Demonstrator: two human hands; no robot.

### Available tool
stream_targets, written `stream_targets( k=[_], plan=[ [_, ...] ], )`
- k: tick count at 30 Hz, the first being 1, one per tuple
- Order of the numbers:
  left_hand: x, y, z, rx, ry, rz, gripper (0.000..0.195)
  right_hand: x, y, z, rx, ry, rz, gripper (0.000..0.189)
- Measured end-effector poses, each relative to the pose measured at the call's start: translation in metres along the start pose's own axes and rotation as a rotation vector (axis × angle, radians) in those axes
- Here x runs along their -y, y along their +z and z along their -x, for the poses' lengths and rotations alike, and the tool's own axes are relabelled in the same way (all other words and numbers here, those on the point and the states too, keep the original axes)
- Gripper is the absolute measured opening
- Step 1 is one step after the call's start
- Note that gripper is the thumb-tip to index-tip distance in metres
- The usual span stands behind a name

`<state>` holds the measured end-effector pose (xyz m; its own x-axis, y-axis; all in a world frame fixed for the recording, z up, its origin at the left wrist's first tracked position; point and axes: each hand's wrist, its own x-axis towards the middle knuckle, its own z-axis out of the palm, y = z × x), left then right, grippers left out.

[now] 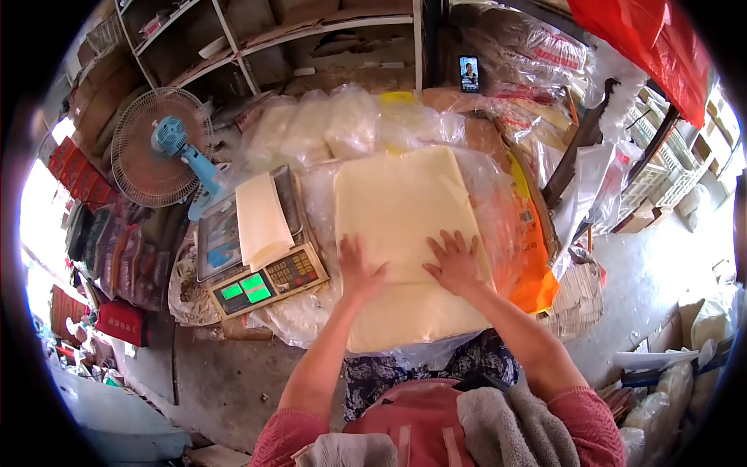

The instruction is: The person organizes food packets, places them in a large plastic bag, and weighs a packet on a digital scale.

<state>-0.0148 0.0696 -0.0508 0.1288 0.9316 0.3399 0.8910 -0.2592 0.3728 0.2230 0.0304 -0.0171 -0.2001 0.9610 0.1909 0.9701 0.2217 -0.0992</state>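
Observation:
A large pale yellow sheet or stack of sheets (402, 198) lies flat in front of me on a plastic-covered surface. My left hand (360, 271) rests on its left part, slightly blurred, with the fingers apart. On its right part lies my right hand (455, 262), palm down and fingers spread. Neither hand grips anything. To the left stands a digital scale (295, 271) with green lit displays. A folded pale sheet (259, 216) lies across the scale's tray.
Filled clear plastic bags (350, 119) line the back of the work surface. A blue desk fan (169, 137) stands at the back left, below shelving (327, 26). A phone (468, 74) is upright at the back right. Orange plastic packaging (534, 262) hangs over the right edge.

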Motion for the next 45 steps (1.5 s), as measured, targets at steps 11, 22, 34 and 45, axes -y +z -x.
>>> stream_targets(
  k=[11,22,34,45],
  plan=[
    [-0.015,-0.054,0.064,0.17,-0.49,1.359,0.077,0.072,-0.015,0.074,0.014,-0.069,-0.41,0.052],
    [0.138,-0.222,-0.083,-0.208,-0.471,1.061,0.082,0.054,-0.012,0.076,-0.021,-0.241,-0.521,0.05],
    [0.168,-0.126,-0.067,-0.059,-0.198,-0.222,0.048,0.086,-0.02,0.07,0.116,-0.272,-0.528,0.025],
    [0.068,-0.148,0.014,-0.477,0.061,0.088,0.059,0.141,-0.002,0.057,-0.013,-0.787,-0.127,0.003]
  ],
)
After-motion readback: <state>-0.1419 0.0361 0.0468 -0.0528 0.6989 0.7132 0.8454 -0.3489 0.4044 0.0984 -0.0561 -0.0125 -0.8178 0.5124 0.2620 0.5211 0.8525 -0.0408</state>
